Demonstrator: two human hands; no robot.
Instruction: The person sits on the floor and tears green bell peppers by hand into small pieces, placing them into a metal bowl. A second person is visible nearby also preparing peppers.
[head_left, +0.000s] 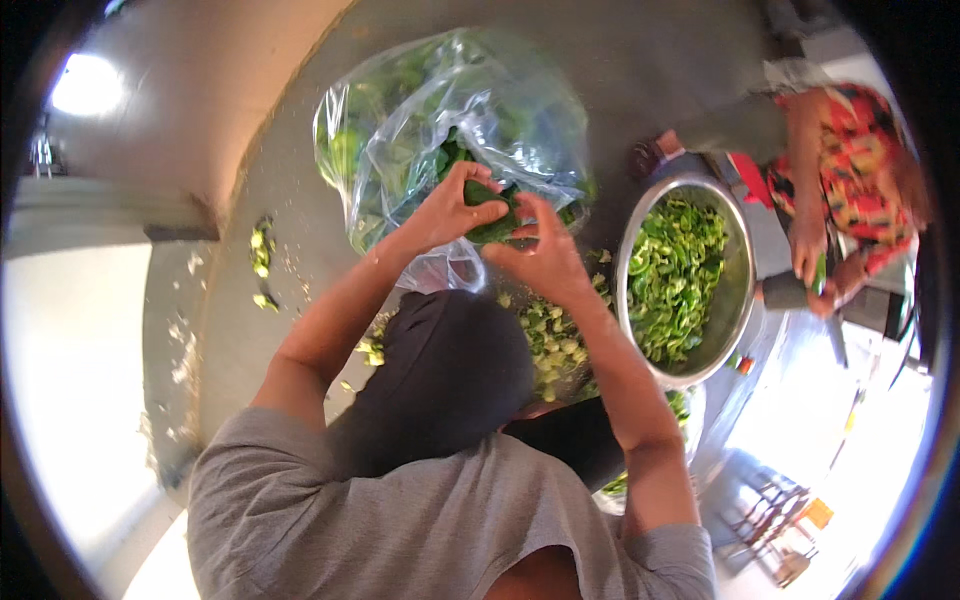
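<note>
My left hand (459, 202) curls its fingers and thumb around a dark green pepper (486, 206), at the near side of a large clear plastic bag (405, 142) full of green peppers. My right hand (541, 244) is spread just right of it, fingers apart, its fingertips near more dark green; whether they touch it I cannot tell. To the right stands a steel bowl (750, 300) holding many cut green pepper pieces (675, 277). A heap of pale green pepper cores (555, 341) lies on the floor between my legs and the bowl.
Across the bowl another person (847, 165) in red patterned clothing holds a green pepper and a knife (838, 341). Green scraps (261, 251) lie on the grey floor at the left. A bag with cut green pieces (679, 409) is beside my right arm. Chairs (772, 510) stand far off at lower right.
</note>
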